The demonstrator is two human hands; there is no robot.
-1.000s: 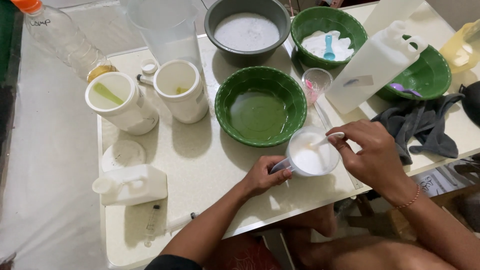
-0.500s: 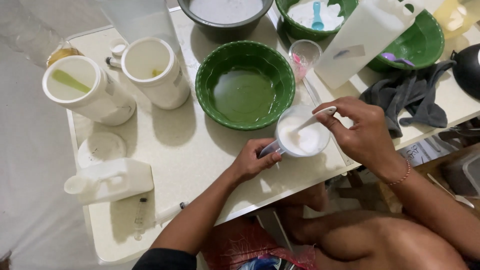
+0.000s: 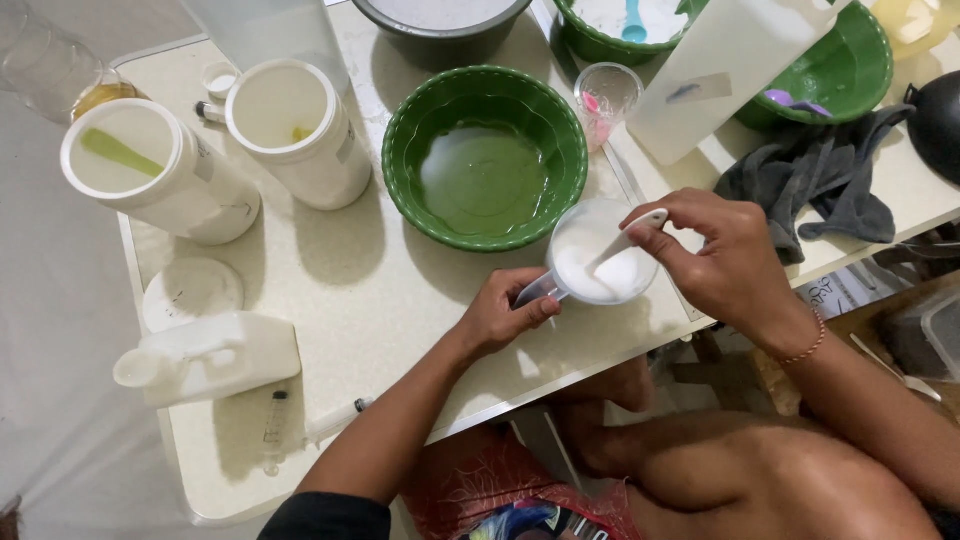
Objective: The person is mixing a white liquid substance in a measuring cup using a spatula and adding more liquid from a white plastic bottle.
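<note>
Left hand (image 3: 497,318) closed around the handle of a small clear cup (image 3: 603,251), held at the near edge of the table (image 3: 350,300), just beside the green bowl (image 3: 485,157). Right hand (image 3: 722,262) pinching a white spoon (image 3: 625,243), its tip down in the white powder. Cup likely light and thin-walled, fairly stiff, easily tipped when full; best taken by the handle. Spoon light and rigid, best pinched near its top.

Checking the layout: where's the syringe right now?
In the head view the syringe lies flat near the front-left edge of the table, just in front of the toppled white jug and left of the left hand's forearm.
</note>
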